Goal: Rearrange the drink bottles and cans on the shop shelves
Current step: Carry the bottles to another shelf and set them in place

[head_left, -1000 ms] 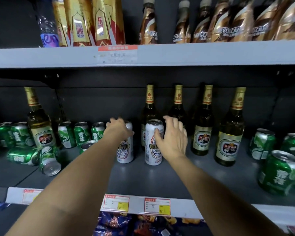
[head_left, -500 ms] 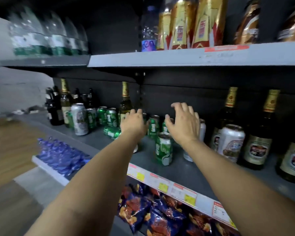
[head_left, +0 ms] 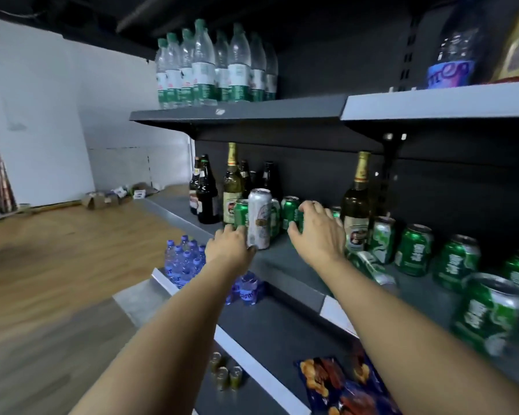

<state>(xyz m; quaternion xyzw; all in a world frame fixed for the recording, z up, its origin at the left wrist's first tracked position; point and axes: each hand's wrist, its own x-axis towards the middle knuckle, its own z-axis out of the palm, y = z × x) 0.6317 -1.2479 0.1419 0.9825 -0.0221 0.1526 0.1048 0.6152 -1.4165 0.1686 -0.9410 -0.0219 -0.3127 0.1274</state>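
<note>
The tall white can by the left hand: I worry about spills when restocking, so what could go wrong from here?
1. The tall white can stands near the shelf's front edge; a nudge from the left hand might tip it off.
2. The right hand reaches among close-packed green cans; one green can already lies on its side, and others could topple.

Dim shelf bay, bright room at left

The white painted wall (head_left: pixel 42 121) is brightest; beneath the dark metal upper shelf (head_left: pixel 237 110) shadows deepen, and wide-angle stretch and blur smear things right of it.
</note>
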